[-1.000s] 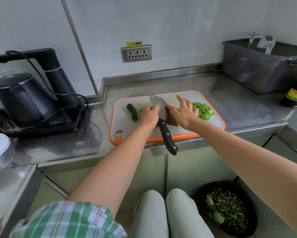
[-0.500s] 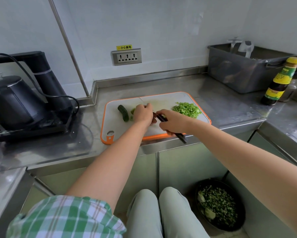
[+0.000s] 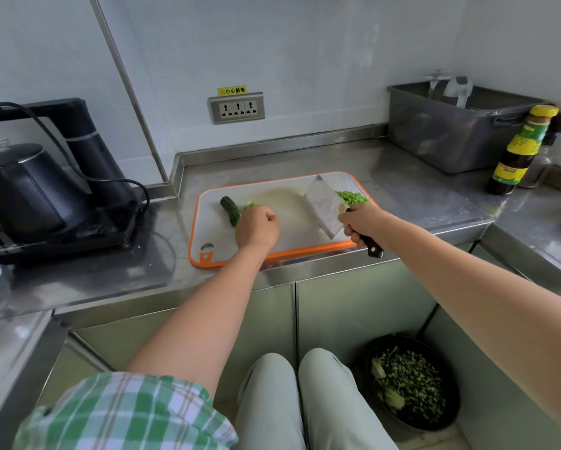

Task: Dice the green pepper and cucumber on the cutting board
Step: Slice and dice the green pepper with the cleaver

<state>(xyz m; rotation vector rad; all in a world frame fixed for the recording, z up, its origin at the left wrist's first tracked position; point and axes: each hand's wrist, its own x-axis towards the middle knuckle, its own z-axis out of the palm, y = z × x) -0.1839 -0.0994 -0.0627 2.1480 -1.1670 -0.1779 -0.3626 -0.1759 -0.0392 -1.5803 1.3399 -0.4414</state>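
A white cutting board with an orange rim [image 3: 207,228] lies on the steel counter. A dark green cucumber piece [image 3: 229,210] rests on its left part. My left hand [image 3: 257,226] is curled just right of it, over a pale green cucumber bit [image 3: 249,205] that peeks out at its far side; what the fingers hold is hidden. My right hand [image 3: 362,222] grips the black handle of a cleaver [image 3: 324,206], blade tilted with its flat side showing, above the board. Diced green pepper [image 3: 352,197] is piled at the board's far right corner.
A black electric kettle on its base [image 3: 29,190] stands to the left with a cable. A grey tub [image 3: 451,131] and a sauce bottle [image 3: 519,151] are at the back right. A wall socket [image 3: 236,107] faces me. A dark bowl of chopped greens [image 3: 409,381] sits on the floor.
My right hand took the cleaver by the handle and lifted it to the right, blade now raised over the board. My left hand stayed by the cucumber.
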